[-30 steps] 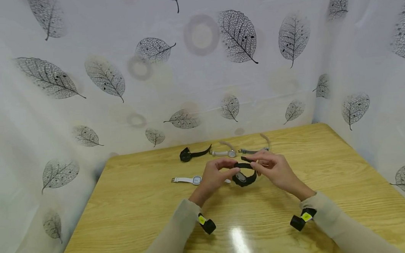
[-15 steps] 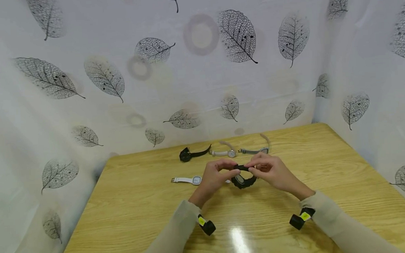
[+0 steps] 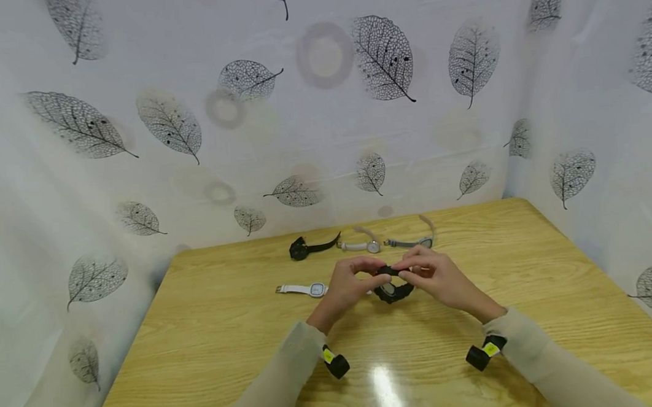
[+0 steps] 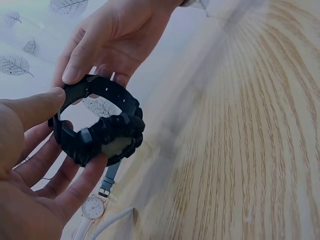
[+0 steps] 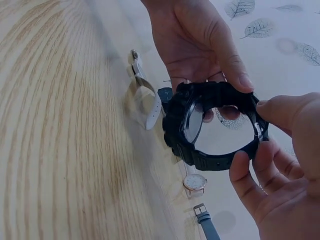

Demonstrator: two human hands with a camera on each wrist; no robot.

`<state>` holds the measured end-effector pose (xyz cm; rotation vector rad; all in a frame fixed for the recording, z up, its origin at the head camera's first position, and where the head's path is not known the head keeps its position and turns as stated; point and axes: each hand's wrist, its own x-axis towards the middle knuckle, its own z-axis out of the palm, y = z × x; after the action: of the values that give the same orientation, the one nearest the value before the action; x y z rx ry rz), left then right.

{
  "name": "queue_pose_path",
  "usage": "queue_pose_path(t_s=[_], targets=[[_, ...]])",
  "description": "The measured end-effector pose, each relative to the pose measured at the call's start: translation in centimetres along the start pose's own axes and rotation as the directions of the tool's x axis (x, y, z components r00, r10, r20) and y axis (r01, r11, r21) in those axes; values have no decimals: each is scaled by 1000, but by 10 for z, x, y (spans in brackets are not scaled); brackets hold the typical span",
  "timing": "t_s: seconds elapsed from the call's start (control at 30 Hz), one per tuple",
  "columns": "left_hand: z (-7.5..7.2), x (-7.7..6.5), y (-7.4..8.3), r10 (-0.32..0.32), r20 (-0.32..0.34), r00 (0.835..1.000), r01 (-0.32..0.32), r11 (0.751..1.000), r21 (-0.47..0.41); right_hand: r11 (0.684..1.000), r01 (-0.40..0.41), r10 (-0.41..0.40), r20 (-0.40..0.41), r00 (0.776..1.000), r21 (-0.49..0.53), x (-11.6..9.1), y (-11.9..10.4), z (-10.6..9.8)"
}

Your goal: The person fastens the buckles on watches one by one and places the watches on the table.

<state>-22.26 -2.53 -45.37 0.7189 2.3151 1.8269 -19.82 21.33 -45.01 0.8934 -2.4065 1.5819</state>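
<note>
Could not read anything on the black watch (image 3: pixel 395 294) in any view. Could not tell its strap (image 5: pixel 212 162) as fastened or loose, partly covered by the left hand (image 3: pixel 350 283) and the right hand (image 3: pixel 436 279). In the head view, lost part of the white square-faced watch (image 3: pixel 316 289) behind the left hand, and found the pale watch (image 3: pixel 357 247) and the grey-strapped watch (image 3: pixel 405 243) too small to read. Could not follow the sleeves (image 3: pixel 277 378) or the table (image 3: pixel 211 332) past the bottom edge. Saw each near hand cropped by the edges of the wrist views, and the grey-strapped watch clipped at the bottom of the right one.
</note>
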Motion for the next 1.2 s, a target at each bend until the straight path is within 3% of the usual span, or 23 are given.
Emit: queue_pose_path(t_s=[0.27, 0.37, 0.6, 0.83, 1.2], targets=[[2, 1, -3, -4, -11, 1000, 3, 999, -48, 1000, 18, -19, -47, 999, -20, 0, -2, 4], [0, 1, -5, -25, -41, 999, 21, 996, -88, 999, -25, 23, -75, 997, -28, -3, 2, 3], [-4, -1, -6, -54, -57, 997, 43, 984, -172, 990, -115, 121, -79, 989, 81, -11, 17, 2], [-4, -2, -7, -24, -52, 998, 18, 993, -120, 985, -129, 137, -61, 989, 115, -12, 14, 5], [2, 4, -6, -1, -10, 1000, 1, 998, -60, 994, -100, 104, -84, 991, 51, -8, 11, 9]])
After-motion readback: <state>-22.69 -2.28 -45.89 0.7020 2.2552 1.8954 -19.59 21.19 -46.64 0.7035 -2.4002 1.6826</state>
